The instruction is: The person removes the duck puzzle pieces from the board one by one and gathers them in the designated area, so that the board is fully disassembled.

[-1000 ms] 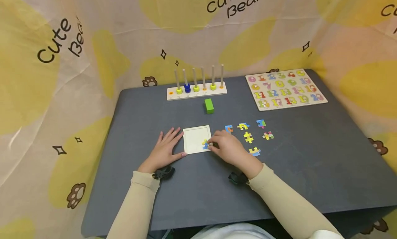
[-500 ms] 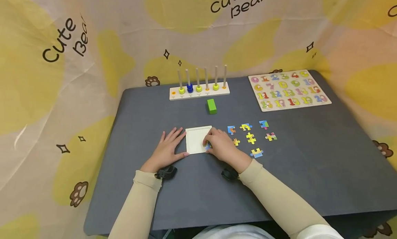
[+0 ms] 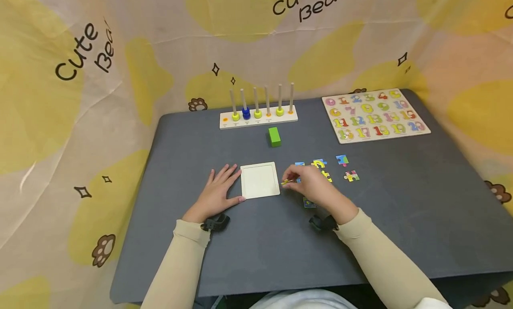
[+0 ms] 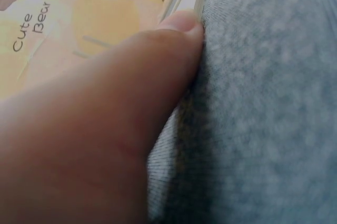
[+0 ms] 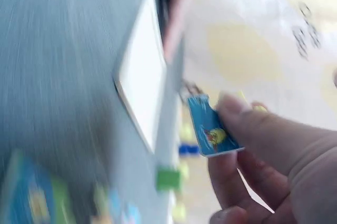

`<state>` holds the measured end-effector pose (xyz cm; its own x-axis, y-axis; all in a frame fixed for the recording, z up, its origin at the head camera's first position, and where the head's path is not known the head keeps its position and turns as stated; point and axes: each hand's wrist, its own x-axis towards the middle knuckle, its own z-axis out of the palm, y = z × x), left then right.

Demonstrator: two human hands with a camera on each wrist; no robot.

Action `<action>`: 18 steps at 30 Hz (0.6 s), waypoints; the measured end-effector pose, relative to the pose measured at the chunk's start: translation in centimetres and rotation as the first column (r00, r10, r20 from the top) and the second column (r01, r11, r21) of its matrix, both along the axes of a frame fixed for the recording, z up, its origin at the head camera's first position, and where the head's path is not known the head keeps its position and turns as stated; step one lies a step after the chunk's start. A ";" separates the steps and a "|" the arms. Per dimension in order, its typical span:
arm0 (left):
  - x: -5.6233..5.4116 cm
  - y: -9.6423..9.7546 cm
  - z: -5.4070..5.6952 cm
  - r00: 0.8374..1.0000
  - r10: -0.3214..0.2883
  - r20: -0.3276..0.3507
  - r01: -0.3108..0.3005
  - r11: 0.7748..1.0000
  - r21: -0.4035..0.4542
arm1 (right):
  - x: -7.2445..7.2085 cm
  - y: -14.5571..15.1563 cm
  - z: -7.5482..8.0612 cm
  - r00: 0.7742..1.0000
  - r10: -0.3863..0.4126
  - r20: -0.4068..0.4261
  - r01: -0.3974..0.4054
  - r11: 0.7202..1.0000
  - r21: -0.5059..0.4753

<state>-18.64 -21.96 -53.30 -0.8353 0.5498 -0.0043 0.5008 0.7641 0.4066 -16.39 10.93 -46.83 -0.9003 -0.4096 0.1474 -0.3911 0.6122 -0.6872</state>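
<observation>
In the head view a square cream puzzle tray (image 3: 259, 180) with a shallow rim lies mid-table. My left hand (image 3: 215, 194) rests flat beside it, fingers spread, the thumb on its near left corner and a fingertip at its left edge. My right hand (image 3: 310, 184), just right of the tray, pinches a jigsaw piece (image 3: 286, 181) between thumb and fingers. Its blue face with a small yellow-and-red picture shows in the right wrist view, where the piece (image 5: 205, 124) is tilted. A dark blue jigsaw piece (image 3: 309, 203) lies below the right hand, partly covered.
Several jigsaw pieces lie right of the tray, including a blue-green one (image 3: 342, 160) and a pink-yellow one (image 3: 351, 176); some are partly hidden by the right hand. Beyond stand a green block (image 3: 274, 137), a peg counting stand (image 3: 258, 118) and a number board (image 3: 376, 117).
My right hand first worked a jigsaw piece at the tray's lower right, then lifted away to the right with a piece pinched. The tray's surface now shows bare. My left hand stays put.
</observation>
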 end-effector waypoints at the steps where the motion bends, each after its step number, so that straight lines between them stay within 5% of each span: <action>1: 0.0 0.1 0.0 1.000 -0.001 0.000 0.001 1.000 -0.002 | 0.2 1.1 0.3 1.000 -0.020 -0.007 0.020 1.000 -0.004; 10: -0.1 0.1 0.0 1.000 0.002 0.010 -0.002 1.000 0.003 | 3.1 10.5 1.9 0.975 -0.194 -0.107 0.196 0.981 0.006; 18: -0.2 0.1 -0.4 1.000 0.007 0.021 -0.007 1.000 -0.012 | 5.7 14.3 -0.1 0.921 -0.377 0.095 0.369 0.925 0.092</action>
<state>-18.87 -21.89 -53.65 -0.8387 0.5439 -0.0281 0.4871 0.7721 0.4082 -10.70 25.22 -46.89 -0.9986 -0.0470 0.0232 -0.0505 0.7480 -0.6618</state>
